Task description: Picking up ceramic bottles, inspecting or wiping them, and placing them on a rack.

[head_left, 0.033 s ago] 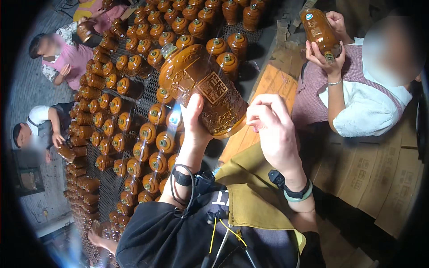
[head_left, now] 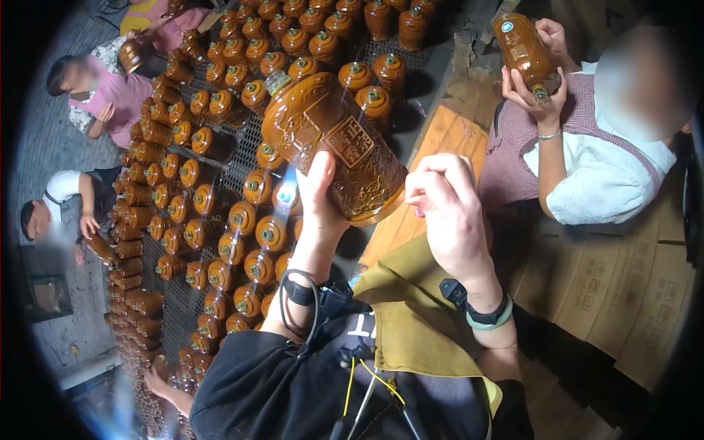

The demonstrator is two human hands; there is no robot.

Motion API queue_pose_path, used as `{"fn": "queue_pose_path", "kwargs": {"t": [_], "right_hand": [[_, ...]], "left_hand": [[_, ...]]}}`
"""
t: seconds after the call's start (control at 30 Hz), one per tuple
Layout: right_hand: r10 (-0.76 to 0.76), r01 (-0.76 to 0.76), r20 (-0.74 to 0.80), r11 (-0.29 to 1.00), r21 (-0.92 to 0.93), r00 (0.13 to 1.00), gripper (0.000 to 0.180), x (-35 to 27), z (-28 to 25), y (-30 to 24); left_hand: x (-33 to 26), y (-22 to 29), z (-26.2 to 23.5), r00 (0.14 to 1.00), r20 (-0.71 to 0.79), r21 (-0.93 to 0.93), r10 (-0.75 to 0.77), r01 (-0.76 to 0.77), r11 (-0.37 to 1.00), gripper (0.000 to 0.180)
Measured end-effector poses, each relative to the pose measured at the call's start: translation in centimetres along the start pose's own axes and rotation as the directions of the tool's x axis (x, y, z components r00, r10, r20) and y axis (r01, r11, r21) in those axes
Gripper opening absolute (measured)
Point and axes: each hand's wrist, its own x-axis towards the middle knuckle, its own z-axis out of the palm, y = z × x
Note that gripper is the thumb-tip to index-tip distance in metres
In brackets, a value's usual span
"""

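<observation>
My left hand (head_left: 323, 198) grips a large amber-brown glass bottle (head_left: 323, 125) near its base, thumb on the front and fingers hidden behind. The bottle is tilted, its clear stopper or neck end up and to the left, its base toward my right hand. Raised patterns and a square framed panel cover its side. Close beside the base, my right hand (head_left: 449, 209) is closed with curled fingers. A small reddish spot shows at its fingertips, too small to make out. Whether these fingers touch the glass I cannot tell.
Rows of similar brown bottles (head_left: 242, 217) stand on a dark mesh surface (head_left: 249, 150) ahead and left. At right a person holds another brown bottle (head_left: 525, 55). Several people work along the left. Flattened cardboard (head_left: 594, 286) lies lower right, beyond a wooden board (head_left: 449, 139).
The bottle in my left hand has barely shifted. At far left, co-workers' hands and the bottles they handle have moved slightly; a hand at lower left has changed its pose.
</observation>
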Motion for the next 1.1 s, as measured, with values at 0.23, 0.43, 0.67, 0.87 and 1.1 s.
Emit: {"fn": "queue_pose_path", "kwargs": {"t": [0.23, 0.43, 0.67, 0.87, 1.1], "right_hand": [[0.042, -0.03, -0.032, 0.951, 0.307, 0.999, 0.02, -0.9, 0.0, 0.0], [0.116, -0.438, 0.557, 0.753, 0.49, 0.822, 0.008, -3.6, 1.5, -0.8], [0.45, -0.182, -0.187, 0.658, 0.731, 0.873, 0.019, -3.4, 2.7, 9.7], [0.195, 0.291, -0.336, 0.224, 0.93, 0.922, 0.024, -0.2, -3.7, 3.2], [0.521, -0.015, -0.174, 0.338, 0.941, 0.836, 0.011, -3.3, -4.6, 4.5]], "left_hand": [[0.8, -2.2, -1.7, 0.955, -0.288, -0.121, -0.071, 0.037, 0.992, 0.053], [1.5, -1.3, -1.3, 0.96, -0.272, -0.206, -0.07, 0.013, 0.978, 0.042], [0.6, 0.7, 0.1, 0.925, -0.276, -0.344, -0.262, 0.16, 0.925, 0.063], [1.5, 0.5, -4.2, 0.944, -0.321, -0.091, -0.072, 0.045, 0.995, 0.059], [5.3, 2.6, -8.3, 0.919, -0.348, 0.099, 0.185, -0.16, 0.982, 0.054]]}}
